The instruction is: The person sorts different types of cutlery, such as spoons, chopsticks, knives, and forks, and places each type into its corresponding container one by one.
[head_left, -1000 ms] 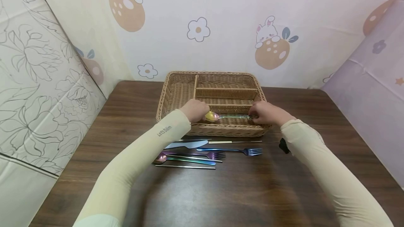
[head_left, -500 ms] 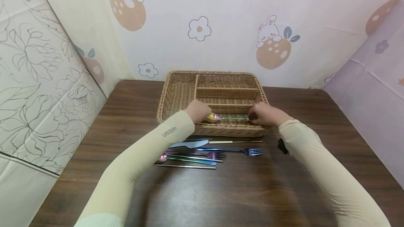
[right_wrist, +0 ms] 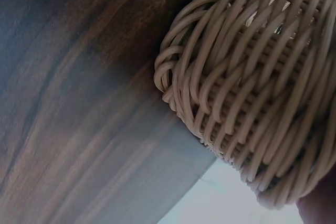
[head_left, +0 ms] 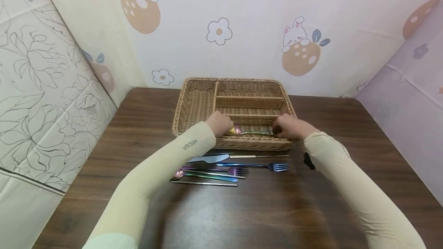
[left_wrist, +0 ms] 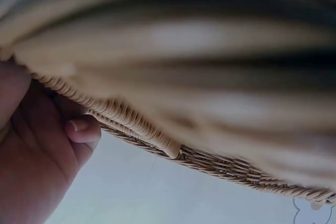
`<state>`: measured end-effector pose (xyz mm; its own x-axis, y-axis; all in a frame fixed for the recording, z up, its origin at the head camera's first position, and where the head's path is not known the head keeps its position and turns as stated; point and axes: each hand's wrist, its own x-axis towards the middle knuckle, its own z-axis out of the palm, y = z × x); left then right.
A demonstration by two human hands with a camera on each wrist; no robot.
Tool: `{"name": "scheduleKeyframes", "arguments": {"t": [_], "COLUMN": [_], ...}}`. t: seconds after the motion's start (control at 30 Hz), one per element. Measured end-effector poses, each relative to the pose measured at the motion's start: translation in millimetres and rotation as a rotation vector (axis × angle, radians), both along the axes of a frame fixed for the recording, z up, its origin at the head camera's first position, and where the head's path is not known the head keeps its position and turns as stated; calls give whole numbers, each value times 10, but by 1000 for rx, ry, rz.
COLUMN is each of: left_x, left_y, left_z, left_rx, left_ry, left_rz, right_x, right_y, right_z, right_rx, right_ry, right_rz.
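Note:
A wicker basket [head_left: 242, 143] with compartments stands at the table's back edge. In its front compartment lies shiny cutlery, a spoon [head_left: 236, 130] with a yellow-and-pink bowl and a greenish handle running right. My left hand [head_left: 219, 123] reaches in over the front left, its curled fingers at the spoon's bowl. At the other end, my right hand [head_left: 292, 126] pinches the handle near the basket's right wall. Both hands' fingertips are largely hidden in the head view. In the left wrist view, a curled finger [left_wrist: 83, 129] shows against the wicker; the right wrist view shows mostly basket wall.
In front of the basket lie a knife [head_left: 211, 159], a blue fork [head_left: 277, 167], a purple fork [head_left: 237, 171], a pink-bowled spoon [head_left: 179, 174] and several chopsticks [head_left: 204, 183]. Patterned cloth walls [head_left: 249, 49] stand behind and at both sides.
My left hand has shifted slightly right, and the spoon has moved a little toward the basket's front wall. My right hand has stayed nearly in place at the handle end.

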<state>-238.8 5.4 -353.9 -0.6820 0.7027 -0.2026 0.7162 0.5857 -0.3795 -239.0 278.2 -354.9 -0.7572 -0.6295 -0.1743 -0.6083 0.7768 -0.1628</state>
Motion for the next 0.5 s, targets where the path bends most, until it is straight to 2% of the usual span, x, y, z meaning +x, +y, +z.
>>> {"name": "scheduleKeyframes", "arguments": {"t": [0.13, 0.5], "left_x": [-13, -5], "left_y": [9, -5], "left_z": [-1, 53], "left_rx": [-16, -32], "left_ry": [-30, -26], "left_rz": [3, 6], "right_x": [-5, -37], "right_y": [-1, -22], "right_z": [-34, -38], "right_rx": [7, 13], "right_ry": [-15, -28], "right_rz": [-15, -6]}}
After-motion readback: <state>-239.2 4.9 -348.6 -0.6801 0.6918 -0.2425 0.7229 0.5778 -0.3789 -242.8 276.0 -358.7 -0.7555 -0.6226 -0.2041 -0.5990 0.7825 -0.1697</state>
